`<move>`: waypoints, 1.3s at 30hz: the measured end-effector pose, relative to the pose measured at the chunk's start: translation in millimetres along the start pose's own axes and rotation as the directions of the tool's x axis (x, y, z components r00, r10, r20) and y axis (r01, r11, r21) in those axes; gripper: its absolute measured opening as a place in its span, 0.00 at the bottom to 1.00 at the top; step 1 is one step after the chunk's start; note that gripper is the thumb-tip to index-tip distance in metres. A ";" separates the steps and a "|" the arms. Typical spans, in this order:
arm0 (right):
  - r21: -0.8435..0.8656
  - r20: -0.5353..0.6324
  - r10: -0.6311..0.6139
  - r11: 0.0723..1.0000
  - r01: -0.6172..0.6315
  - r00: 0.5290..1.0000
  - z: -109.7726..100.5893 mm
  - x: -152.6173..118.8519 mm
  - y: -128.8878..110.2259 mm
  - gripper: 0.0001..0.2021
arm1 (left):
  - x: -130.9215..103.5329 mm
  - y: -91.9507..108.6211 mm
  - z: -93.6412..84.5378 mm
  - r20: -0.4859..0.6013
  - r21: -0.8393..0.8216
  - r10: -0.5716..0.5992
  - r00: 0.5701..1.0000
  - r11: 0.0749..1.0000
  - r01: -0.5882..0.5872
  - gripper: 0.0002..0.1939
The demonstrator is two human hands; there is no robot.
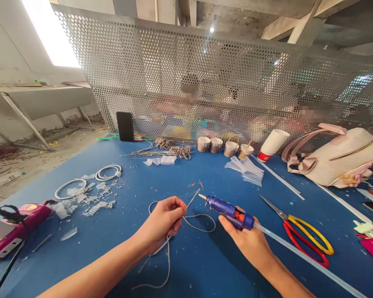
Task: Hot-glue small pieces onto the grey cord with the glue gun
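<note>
My left hand (pixel 166 221) pinches a thin grey cord (pixel 214 227) between thumb and fingertips. A short straight piece points up from the pinch, and the rest loops over the blue table and trails below the hand. My right hand (pixel 251 240) is wrapped round a blue glue gun (pixel 220 206). A long translucent glue stick (pixel 298 251) runs out of its back end toward the lower right. The gun's nozzle is very close to the tip of the straight piece; whether they touch I cannot tell.
Scissors (pixel 287 217) lie right of my right hand. White rings (pixel 71 188) and plastic scraps lie left, near a pink power strip (pixel 27 217). Cord bundles (pixel 178 151), paper cups (pixel 231 148), a phone (pixel 125 126) and a backpack (pixel 345 159) line the back, before a perforated metal screen (pixel 161 62).
</note>
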State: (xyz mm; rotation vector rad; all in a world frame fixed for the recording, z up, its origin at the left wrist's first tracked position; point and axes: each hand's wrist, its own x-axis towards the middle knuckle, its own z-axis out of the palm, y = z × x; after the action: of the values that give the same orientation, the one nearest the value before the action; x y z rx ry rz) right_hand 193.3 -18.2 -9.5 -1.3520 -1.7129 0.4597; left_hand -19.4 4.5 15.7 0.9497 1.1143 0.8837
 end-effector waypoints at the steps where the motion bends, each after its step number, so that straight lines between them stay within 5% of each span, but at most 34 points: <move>1: -0.008 -0.018 0.045 0.999 -0.045 0.999 -1.6 3.4 2.6 0.18 | 0.7 0.4 -0.9 -0.002 0.002 0.004 1.000 1.000 -0.004 0.05; 5: -0.054 0.041 0.241 0.970 -0.238 0.970 -7.3 24.8 19.1 0.23 | 5.3 2.4 -4.9 -0.043 0.006 0.045 0.998 0.999 -0.045 0.05; 10: -0.302 0.050 0.220 0.933 -0.195 0.974 -3.7 42.2 40.5 0.21 | 9.9 5.1 -8.4 -0.077 -0.017 0.102 0.992 0.994 -0.104 0.06; 17: -0.388 0.058 0.290 0.888 -0.246 0.955 -3.2 40.1 40.7 0.18 | 12.7 10.2 -13.8 -0.095 -0.052 0.146 0.985 0.987 -0.152 0.06; 21: -0.396 0.096 0.287 0.889 -0.228 0.953 -19.7 26.3 37.9 0.15 | 13.8 12.6 -17.2 -0.102 -0.069 0.162 0.981 0.983 -0.169 0.05; 26: -0.627 0.034 0.170 0.771 -0.111 0.985 -36.8 -15.7 20.7 0.11 | 11.6 14.3 -14.7 -0.085 -0.095 0.159 0.984 0.981 -0.166 0.05; 29: -0.524 0.178 -0.016 0.845 0.109 0.984 -22.7 -23.3 -1.8 0.05 | 10.5 12.7 -10.6 -0.063 -0.098 0.140 0.988 0.984 -0.146 0.04; 33: -0.400 0.364 -0.213 0.843 0.359 0.907 17.6 2.5 -21.6 0.07 | 9.9 8.5 -8.4 -0.048 -0.093 0.133 0.990 0.986 -0.137 0.04; 39: -0.320 0.473 -0.180 0.877 0.359 0.862 53.5 32.3 -13.9 0.06 | 8.0 5.8 -10.6 -0.026 -0.085 0.140 0.990 0.986 -0.142 0.04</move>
State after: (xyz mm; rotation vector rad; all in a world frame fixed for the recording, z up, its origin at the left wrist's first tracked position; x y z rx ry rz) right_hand 141.2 18.5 -15.3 -1.3106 -2.4391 0.2583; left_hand -28.6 15.6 16.8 0.9587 1.0262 1.0503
